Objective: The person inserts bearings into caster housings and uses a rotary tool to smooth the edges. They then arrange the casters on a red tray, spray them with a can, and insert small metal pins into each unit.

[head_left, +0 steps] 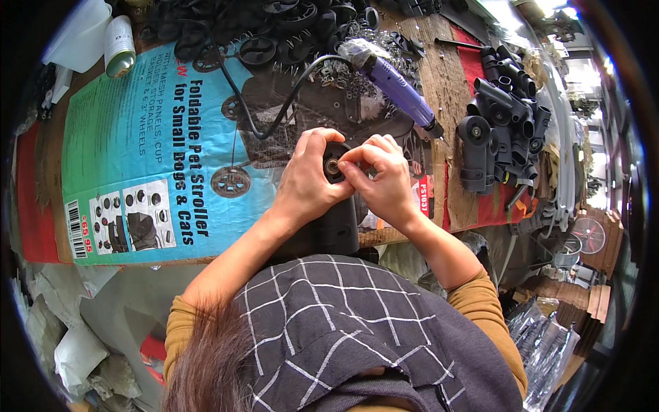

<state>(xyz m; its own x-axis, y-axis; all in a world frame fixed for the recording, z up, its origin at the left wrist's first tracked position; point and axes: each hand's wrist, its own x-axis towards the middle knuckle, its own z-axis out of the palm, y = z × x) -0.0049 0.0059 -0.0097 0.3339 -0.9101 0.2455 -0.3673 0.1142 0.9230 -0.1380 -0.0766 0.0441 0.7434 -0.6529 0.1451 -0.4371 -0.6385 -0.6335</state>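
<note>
Near the front edge of the bench, my left hand [302,180] is wrapped round a black wheel part [334,152] with a metal-coloured ring at its centre. My right hand [382,175] comes in from the other side, thumb and fingers pinched together against that ring. Whatever small thing the right fingertips may hold is hidden. Under both wrists lies a dark, smooth-cornered block [336,230]. Beyond the hands, a purple electric screwdriver [405,93] lies with its tip toward the right, its black cord [271,130] looping to the left.
A flattened blue carton [130,158] covers the left of the wooden bench. Black plastic parts [257,48] and metal springs [364,34] are heaped at the back. Dark tubular fittings with wheels [498,117] are piled right. A spray can [120,48] stands back left.
</note>
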